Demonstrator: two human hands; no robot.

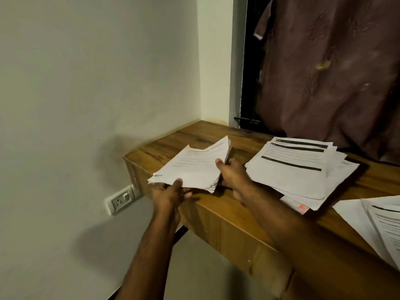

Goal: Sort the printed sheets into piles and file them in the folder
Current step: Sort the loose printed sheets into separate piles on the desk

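- Forearms reach in from the near side over the front edge of the brown wood-grain counter (218, 208).
- Left hand (167, 194) pinches the near corner of a thick white stack of printed sheets (192, 167), thumb on top; right hand (232, 175) clasps its right edge, thumb over the top sheet.
- Stack sits at the counter's left end, far edge lifted and sheets bowed.
- Step, by my reading: squaring or carrying one sorted pile. Next move calls for a two-handed set-down with edges tapped flush.
- Just right: fanned pile of white sheets with black header bars (303, 169), overhanging a white card with a red mark (296, 205).
- Near right edge: another loose spread of white sheets (378, 221).
- Open wood only at the far left corner, by the cream wall (86, 83); no folder in view.
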